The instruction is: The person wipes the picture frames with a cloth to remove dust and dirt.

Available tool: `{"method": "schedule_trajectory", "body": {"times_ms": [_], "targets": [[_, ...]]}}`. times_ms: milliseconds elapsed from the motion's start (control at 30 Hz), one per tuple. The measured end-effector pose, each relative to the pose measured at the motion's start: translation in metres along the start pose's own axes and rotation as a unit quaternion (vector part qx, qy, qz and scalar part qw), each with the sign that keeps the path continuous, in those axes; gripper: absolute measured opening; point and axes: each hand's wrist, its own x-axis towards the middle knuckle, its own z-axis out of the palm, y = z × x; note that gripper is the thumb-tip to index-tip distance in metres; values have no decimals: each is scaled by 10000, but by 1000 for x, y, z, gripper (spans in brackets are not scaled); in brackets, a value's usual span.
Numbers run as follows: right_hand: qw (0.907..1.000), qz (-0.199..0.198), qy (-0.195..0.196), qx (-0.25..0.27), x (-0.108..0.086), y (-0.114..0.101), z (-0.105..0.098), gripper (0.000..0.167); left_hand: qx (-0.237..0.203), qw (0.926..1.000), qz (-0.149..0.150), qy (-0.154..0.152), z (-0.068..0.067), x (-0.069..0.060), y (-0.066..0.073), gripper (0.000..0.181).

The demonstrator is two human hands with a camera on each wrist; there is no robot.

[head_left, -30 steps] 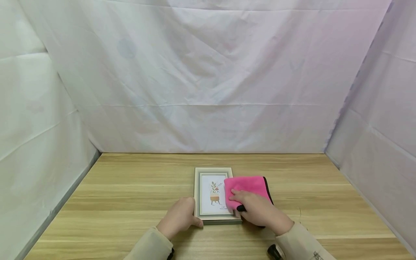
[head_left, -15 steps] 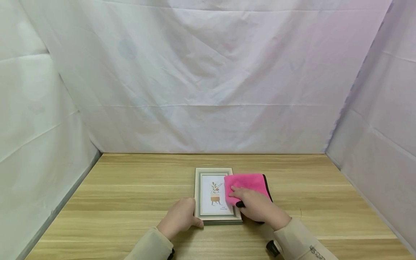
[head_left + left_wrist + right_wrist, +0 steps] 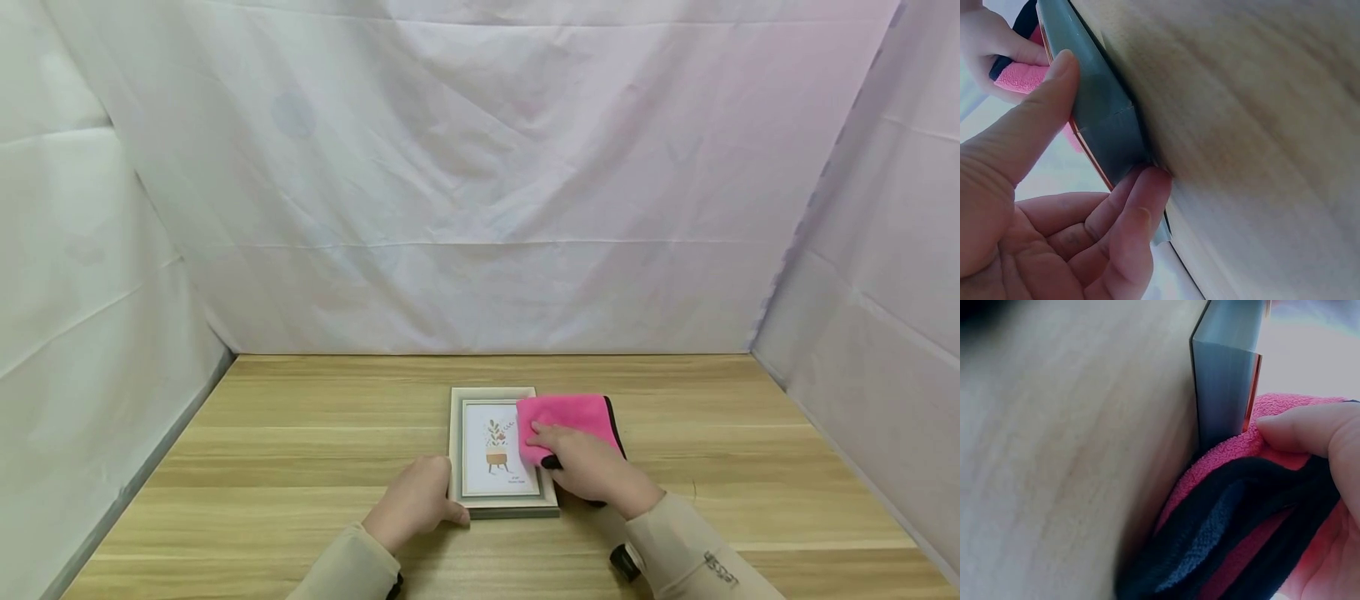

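Note:
A picture frame (image 3: 495,502) with a pale border and a potted-plant print lies flat on the wooden table. At its near left corner my left hand (image 3: 417,503) grips it; in the left wrist view the thumb (image 3: 1060,70) lies on one edge and the fingers (image 3: 1138,219) on the adjoining side. My right hand (image 3: 592,468) holds a folded pink cloth (image 3: 573,412) with black trim over the frame's right border. The right wrist view shows the thumb (image 3: 1300,428) on the cloth, beside the frame's corner. The cloth covers part of that border.
The wood-grain table (image 3: 315,433) spreads out around the frame. White sheeting hangs behind it (image 3: 480,208) and along both sides. A black object (image 3: 624,562) shows beside the right sleeve.
My right hand and the pink cloth have slid away from me along the frame's right border, baring more of its near right corner. The left hand and the frame have stayed put.

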Motion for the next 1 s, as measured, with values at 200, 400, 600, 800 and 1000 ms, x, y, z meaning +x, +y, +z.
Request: {"method": "schedule_trajectory", "body": {"times_ms": [200, 400, 600, 800, 1000], "targets": [[10000, 68, 22, 44, 3, 2, 0, 37, -11, 10000, 0, -8, 0, 0, 1, 40], [9998, 141, 89, 86, 7, 4, 2, 38, 44, 10000, 50, 22, 0, 0, 0, 40], [9998, 115, 154, 81, 12, 6, 2, 39, 28, 9999, 95, 29, 0, 0, -1, 40], [9997, 166, 172, 70, 17, 6, 1, 41, 150, 9998, 151, 68, 0, 0, -2, 41], [9995, 256, 162, 51, 22, 9, 1, 42, 128, 9998, 137, 67, -1, 0, -1, 41]]}}
